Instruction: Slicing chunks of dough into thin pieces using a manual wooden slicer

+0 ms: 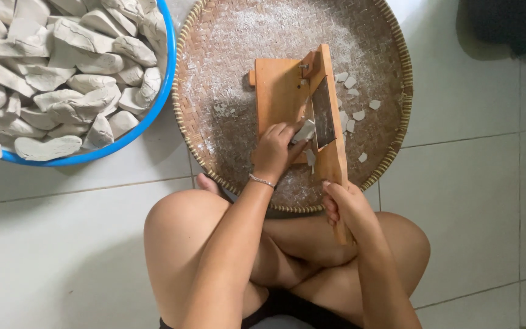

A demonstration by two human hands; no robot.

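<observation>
The left hand [273,149] pinches a pale lump [304,130] right at the blade [322,113], at 12 o'clock from the right hand [343,204] gripping the lever handle [338,176], so its fingertips risk a cut.

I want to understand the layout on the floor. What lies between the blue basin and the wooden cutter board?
In the head view, between the blue basin and the wooden cutter board lies the rim and floury woven surface of the round bamboo tray; nothing else stands there.

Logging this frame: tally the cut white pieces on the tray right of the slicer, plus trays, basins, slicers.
Cut white pieces: 8
Woven tray: 1
Blue basin: 1
Wooden slicer: 1
Total: 11
</observation>
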